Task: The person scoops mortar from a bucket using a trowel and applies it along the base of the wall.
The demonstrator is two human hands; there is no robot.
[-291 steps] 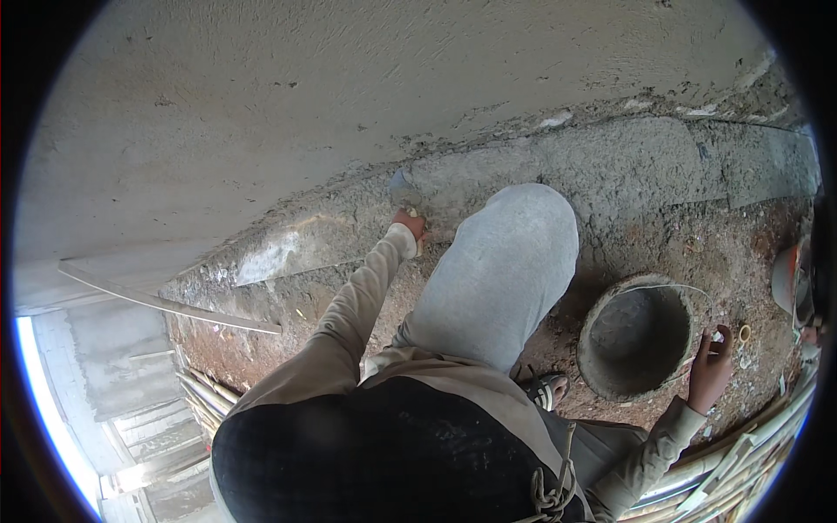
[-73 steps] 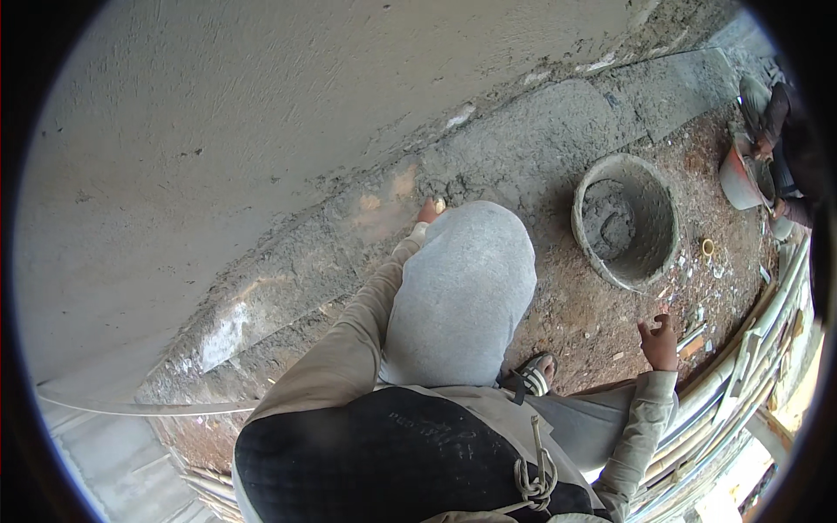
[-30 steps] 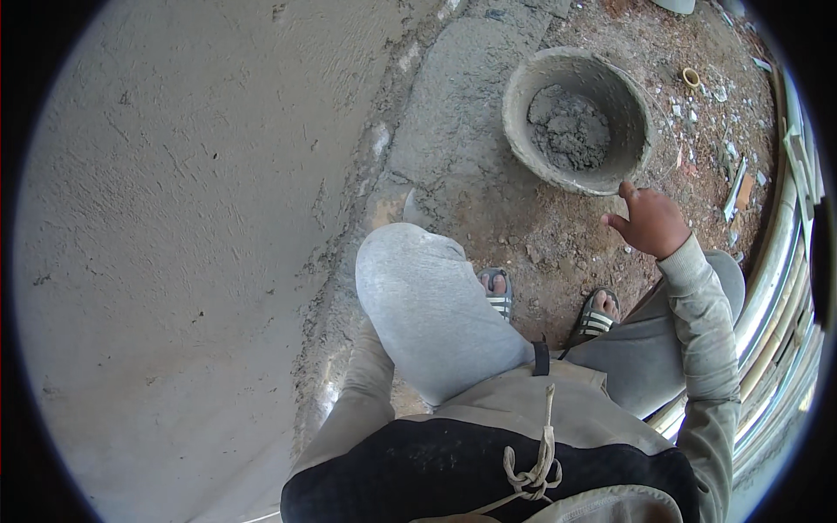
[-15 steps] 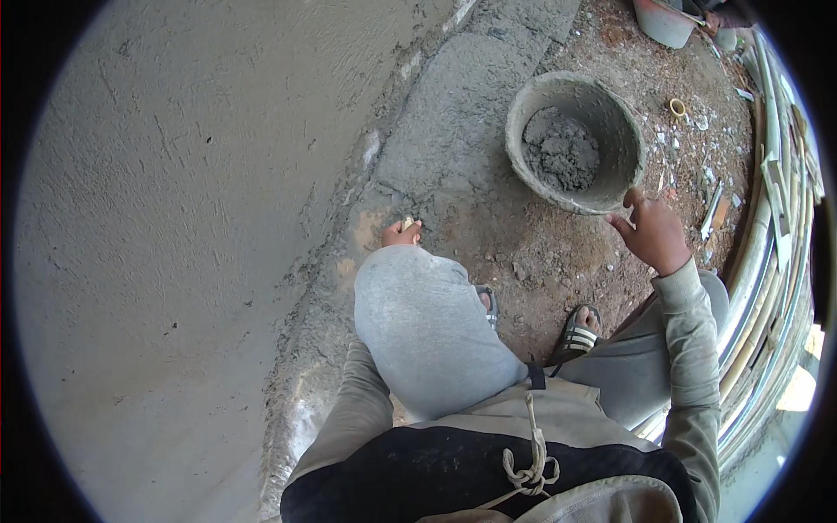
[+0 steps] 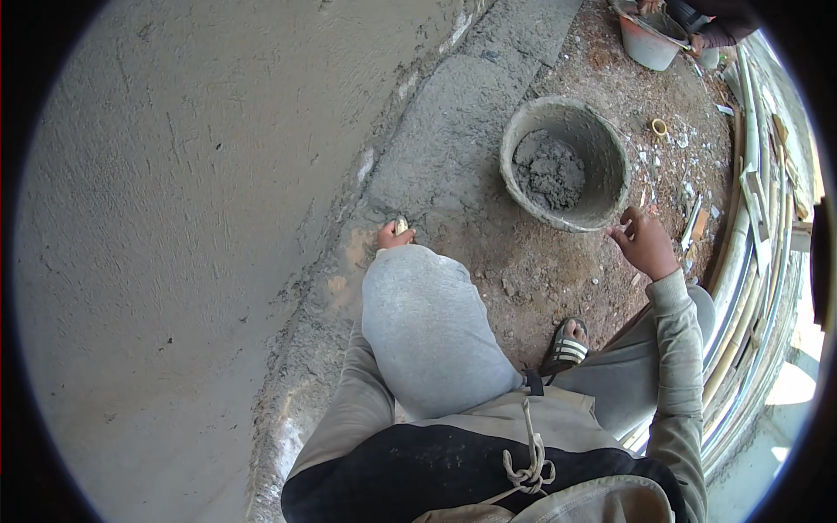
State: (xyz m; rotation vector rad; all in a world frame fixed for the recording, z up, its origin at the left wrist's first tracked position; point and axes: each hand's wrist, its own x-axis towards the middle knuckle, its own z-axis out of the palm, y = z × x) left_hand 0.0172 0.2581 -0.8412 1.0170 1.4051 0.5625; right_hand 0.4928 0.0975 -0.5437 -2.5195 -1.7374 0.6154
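My left hand [image 5: 397, 235], partly hidden beyond my grey-trousered knee, is closed around a pale handle [image 5: 401, 226]. The rest of that tool is hidden, so its kind cannot be made out. To the right, my right hand [image 5: 649, 246] is at the near right rim of a mortar-crusted bucket [image 5: 615, 179], thumb and curled fingers apart and holding nothing; whether a fingertip touches the rim is unclear. Wet grey mortar [image 5: 549, 170] lies in the bottom of the bucket. A strip of rough mortar [image 5: 436, 139] runs along the ground beyond my left hand.
A broad grey plastered surface [image 5: 174, 218] fills the left side. At the far right top, another person's hands [image 5: 697, 42] are at a whitish tub [image 5: 647, 45]. A yellowish ring [image 5: 659, 127] and debris lie on the dirt. Long pipes and poles [image 5: 750, 261] curve along the right.
My right hand has eased back slightly from the bucket's rim. The view has shifted, showing more of the other person's tub and hands. My left hand keeps its grip on the handle.
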